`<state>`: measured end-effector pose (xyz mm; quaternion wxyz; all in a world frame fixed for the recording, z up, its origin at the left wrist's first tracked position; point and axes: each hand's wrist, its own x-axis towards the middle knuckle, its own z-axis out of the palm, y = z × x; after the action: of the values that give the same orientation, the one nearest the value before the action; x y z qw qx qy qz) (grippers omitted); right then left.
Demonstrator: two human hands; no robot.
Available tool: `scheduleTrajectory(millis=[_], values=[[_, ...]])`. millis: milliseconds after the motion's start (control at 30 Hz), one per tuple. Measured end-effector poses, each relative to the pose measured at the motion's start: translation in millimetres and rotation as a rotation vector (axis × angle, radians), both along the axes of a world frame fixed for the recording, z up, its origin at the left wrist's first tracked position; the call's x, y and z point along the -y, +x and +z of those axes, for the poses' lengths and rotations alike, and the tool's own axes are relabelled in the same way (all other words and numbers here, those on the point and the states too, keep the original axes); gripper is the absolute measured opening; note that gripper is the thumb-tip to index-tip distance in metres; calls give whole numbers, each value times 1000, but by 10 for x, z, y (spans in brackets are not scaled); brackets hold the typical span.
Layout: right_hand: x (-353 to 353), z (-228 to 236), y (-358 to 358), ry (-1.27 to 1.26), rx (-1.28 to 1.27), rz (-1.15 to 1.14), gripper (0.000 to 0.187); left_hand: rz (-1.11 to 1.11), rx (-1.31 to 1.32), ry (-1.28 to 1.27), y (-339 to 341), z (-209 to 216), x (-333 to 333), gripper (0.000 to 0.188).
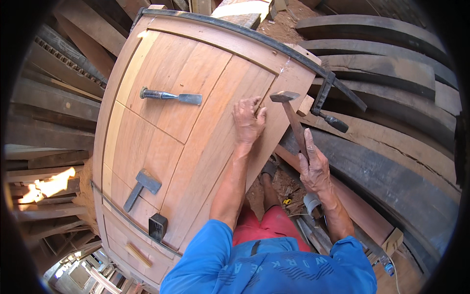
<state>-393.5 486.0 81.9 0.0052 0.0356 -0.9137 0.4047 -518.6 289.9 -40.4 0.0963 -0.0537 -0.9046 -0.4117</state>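
Observation:
My right hand (pixel 316 169) grips a hammer (pixel 294 122) by its wooden handle. The hammer's metal head is raised over the right edge of the wooden panel (pixel 161 117). Against the panel's right frame piece rests my left hand (pixel 248 121), fingers bent and thumb held apart, with nothing visible in it. A chisel (pixel 171 95) lies on the panel to the left of that hand. Closer to me are a grey T-shaped tool (pixel 142 188) and a small black open box (pixel 157 227).
A long bar clamp (pixel 230 29) spans the panel's far edge, its screw handle (pixel 337 123) jutting out at right. Another bar (pixel 132 220) crosses the near left, beside a thin wood strip (pixel 139 255). Stacked timber (pixel 377 73) lines both sides; shavings cover the floor.

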Motion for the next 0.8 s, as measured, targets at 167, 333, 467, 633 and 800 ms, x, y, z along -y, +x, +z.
scheduleTrajectory(millis=[167, 333, 467, 633, 800], values=[[-9, -1, -10, 100, 41, 23, 72, 101, 21, -73, -48, -19, -139, 17], [58, 76, -140, 101, 3, 59, 69, 143, -21, -115, -30, -73, -170, 11], [-16, 90, -229, 355, 150, 141, 68, 137, -63, -98, -11, -119, -165, 11], [18, 99, -200, 205, 6, 103, 69, 129, 5, -125, 2, -122, -209, 12], [-23, 173, -234, 256, 71, 128, 68, 118, -17, -75, 19, -72, -170, 14]])
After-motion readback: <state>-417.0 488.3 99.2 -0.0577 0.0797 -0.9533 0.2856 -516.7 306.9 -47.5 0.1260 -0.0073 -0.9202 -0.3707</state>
